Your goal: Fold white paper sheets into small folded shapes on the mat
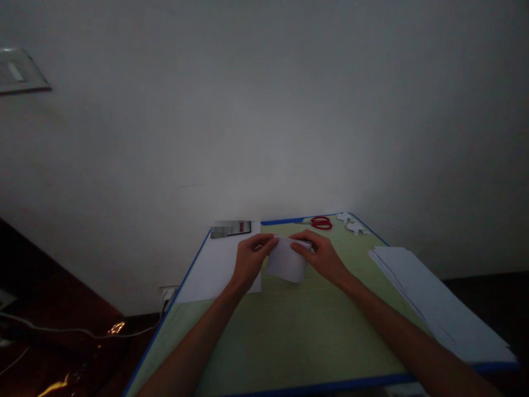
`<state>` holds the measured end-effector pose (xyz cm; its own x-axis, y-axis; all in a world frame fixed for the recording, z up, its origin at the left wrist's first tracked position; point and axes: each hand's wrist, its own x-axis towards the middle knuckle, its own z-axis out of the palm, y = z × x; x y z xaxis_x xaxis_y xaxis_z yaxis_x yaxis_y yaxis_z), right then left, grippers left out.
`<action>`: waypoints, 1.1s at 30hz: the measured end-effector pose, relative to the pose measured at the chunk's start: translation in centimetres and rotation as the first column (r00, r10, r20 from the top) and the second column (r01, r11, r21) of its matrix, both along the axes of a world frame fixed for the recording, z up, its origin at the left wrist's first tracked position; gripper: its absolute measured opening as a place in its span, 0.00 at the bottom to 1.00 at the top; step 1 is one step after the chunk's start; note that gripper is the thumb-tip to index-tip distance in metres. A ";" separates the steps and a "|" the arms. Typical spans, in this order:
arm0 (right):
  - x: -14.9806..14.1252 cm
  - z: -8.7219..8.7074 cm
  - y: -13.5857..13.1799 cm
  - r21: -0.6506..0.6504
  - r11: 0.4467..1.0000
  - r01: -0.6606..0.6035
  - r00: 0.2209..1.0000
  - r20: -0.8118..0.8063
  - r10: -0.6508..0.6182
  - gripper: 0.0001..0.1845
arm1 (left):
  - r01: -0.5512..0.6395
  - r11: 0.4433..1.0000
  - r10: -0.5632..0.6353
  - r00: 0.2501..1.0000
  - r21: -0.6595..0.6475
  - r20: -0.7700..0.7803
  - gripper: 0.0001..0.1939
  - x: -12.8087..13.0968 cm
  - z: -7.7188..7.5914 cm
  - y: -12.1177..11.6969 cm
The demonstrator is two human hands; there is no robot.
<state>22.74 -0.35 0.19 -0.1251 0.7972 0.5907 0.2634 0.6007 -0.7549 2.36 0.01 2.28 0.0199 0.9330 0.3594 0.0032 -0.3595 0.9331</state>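
A small piece of white paper [287, 262] is held up over the table between my two hands. My left hand [253, 256] pinches its upper left corner between thumb and fingers. At the upper right, my right hand [317, 251] grips the paper's edge, thumb on the near face and fingers behind. The sheet's lower edge hangs free and curves slightly. Whether the paper is folded at the top I cannot tell.
On the pale green, blue-edged table [297, 342] lie a large white sheet [202, 275] and a phone [239, 227] at left. Red-handled scissors [321, 223] and white paper cutouts [355, 227] lie at the back. A paper stack [438, 303] sits at right; a wall [264, 121] rises behind.
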 end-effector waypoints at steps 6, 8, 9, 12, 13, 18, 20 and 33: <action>0.0 0.2 -0.1 0.022 1.000 0.010 1.000 0.019 -0.011 0.09 | -0.002 1.000 0.002 1.000 0.018 -0.011 0.12 0.0 -0.2 0.2; 0.0 0.2 -0.2 0.019 1.000 0.011 1.000 0.020 -0.012 0.09 | -0.004 1.000 0.004 1.000 0.018 -0.010 0.12 0.1 -0.2 0.1; 0.0 0.2 -0.1 0.017 1.000 0.012 1.000 0.019 -0.013 0.09 | -0.004 1.000 0.004 1.000 0.018 -0.010 0.12 0.1 -0.1 0.1; -0.1 0.2 -0.1 0.016 1.000 0.011 1.000 0.024 -0.012 0.09 | 0.003 1.000 -0.003 1.000 0.023 -0.013 0.12 0.0 -0.1 0.0; -0.1 0.2 -0.1 0.017 1.000 0.011 1.000 0.029 -0.012 0.09 | 0.005 1.000 -0.005 1.000 0.027 -0.016 0.12 0.0 0.0 0.0; -0.1 0.4 -0.2 0.024 1.000 0.006 0.999 0.032 -0.007 0.08 | 0.010 0.999 -0.010 1.000 0.031 -0.019 0.11 -0.1 -0.1 0.1; -0.1 0.5 -0.3 0.019 1.000 0.004 1.000 0.026 -0.005 0.08 | 0.012 1.000 -0.012 1.000 0.026 -0.016 0.11 0.0 -0.2 0.1; 0.3 -0.2 0.9 -0.185 0.977 0.108 0.987 -0.095 -0.127 0.18 | -0.042 0.998 0.042 0.999 0.036 -0.014 0.12 -0.2 -0.2 0.4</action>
<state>23.03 0.51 0.04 0.0318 0.8962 0.4425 0.2369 0.4234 -0.8744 2.19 0.44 2.12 -0.0132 0.9198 0.3922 0.0330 -0.3916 0.9196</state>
